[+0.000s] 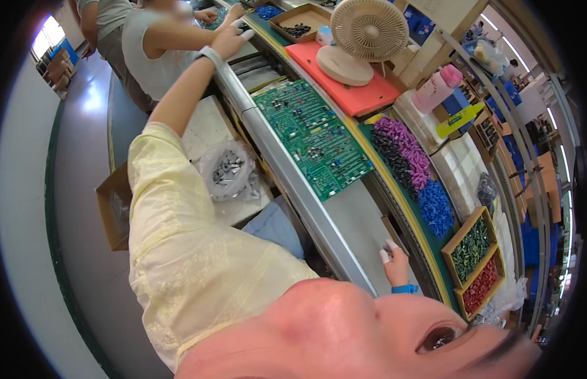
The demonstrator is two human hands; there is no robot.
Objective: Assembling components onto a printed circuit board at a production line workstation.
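My left hand [229, 42], with white finger cots and a pale wristband, reaches far along the metal rail [278, 145] toward the upper left. Its fingers are apart at the line's edge; small dark parts show by the fingertips. Populated green circuit boards [331, 158] lie on the line between my two hands. Over the grey stretch of the line past the boards, my right hand [396, 265] wears white finger cots and a blue wristband. Its fingers are bent with the tips apart, and I see nothing between them.
Beyond the boards lie purple parts [410, 148], blue parts [436, 208] and bins of green [472, 249] and red parts [480, 287]. A fan [369, 31] stands on a red sheet. An open plastic bag [227, 167] sits on my side. A co-worker [151, 50] works at upper left.
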